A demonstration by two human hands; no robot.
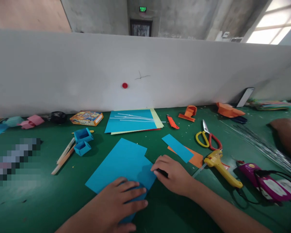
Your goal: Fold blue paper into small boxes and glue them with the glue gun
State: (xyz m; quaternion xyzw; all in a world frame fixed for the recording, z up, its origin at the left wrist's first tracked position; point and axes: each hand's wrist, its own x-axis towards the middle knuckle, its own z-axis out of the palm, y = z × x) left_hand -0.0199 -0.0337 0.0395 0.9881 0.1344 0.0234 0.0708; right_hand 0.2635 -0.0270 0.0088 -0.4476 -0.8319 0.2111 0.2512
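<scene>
blue sheet [122,163] lies flat at 6 o'clock on the green table [38,200] | your left hand [121,200] presses it, fingers spread, gripping nothing | your right hand [173,174], at its 3 o'clock edge, pinches a small dark object [163,173] | risk: lighter left-palm pressure could let the sheet skew

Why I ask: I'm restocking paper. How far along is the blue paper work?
Done: two small blue boxes stand folded at the left. In hand: the left hand presses flat on a blue sheet, and the right hand sits at its right edge over something dark, too hidden to name. Left: that sheet is mostly flat, and the blue stack by the wall and the glue gun lie untouched.
</scene>
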